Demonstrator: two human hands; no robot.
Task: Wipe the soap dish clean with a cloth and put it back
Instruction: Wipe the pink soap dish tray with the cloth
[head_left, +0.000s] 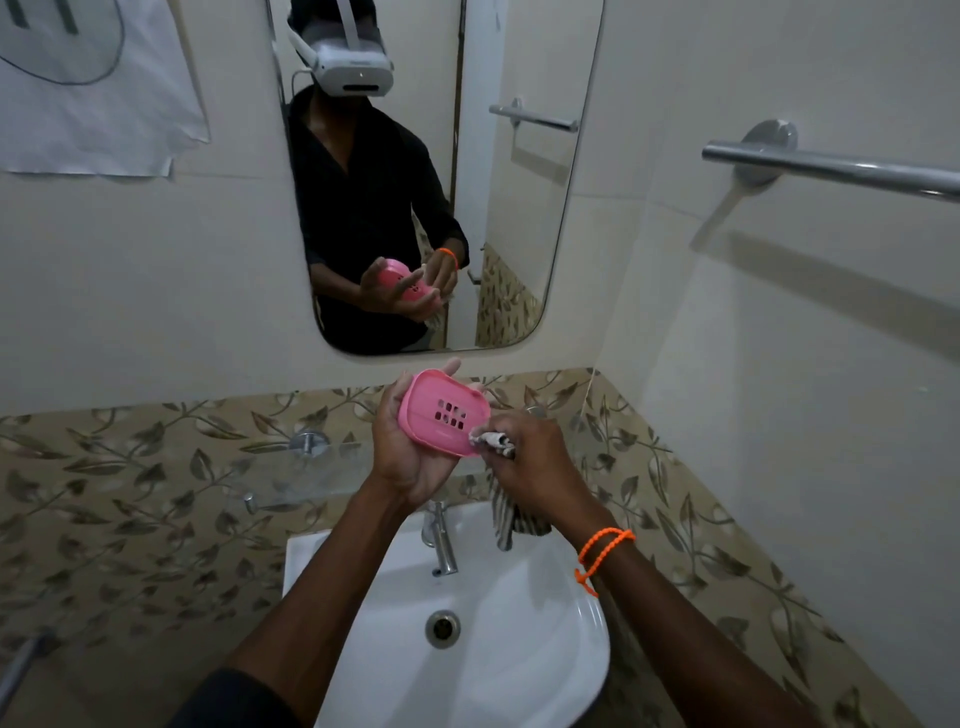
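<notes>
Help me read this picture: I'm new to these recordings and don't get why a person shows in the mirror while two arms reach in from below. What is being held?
There is no machine here. The one picture comes from a camera worn on the person's head, looking forward and down, so the arms are their own. The mirror reflects that same person with the headset.

The left hand holds a pink soap dish, tilted, its slotted inside facing the camera. The right hand has a grip on a striped cloth, pressing a bunched end against the dish's lower edge; the rest hangs below.

Underneath sits a white sink with a metal tap. A towel bar is on the right wall.
</notes>
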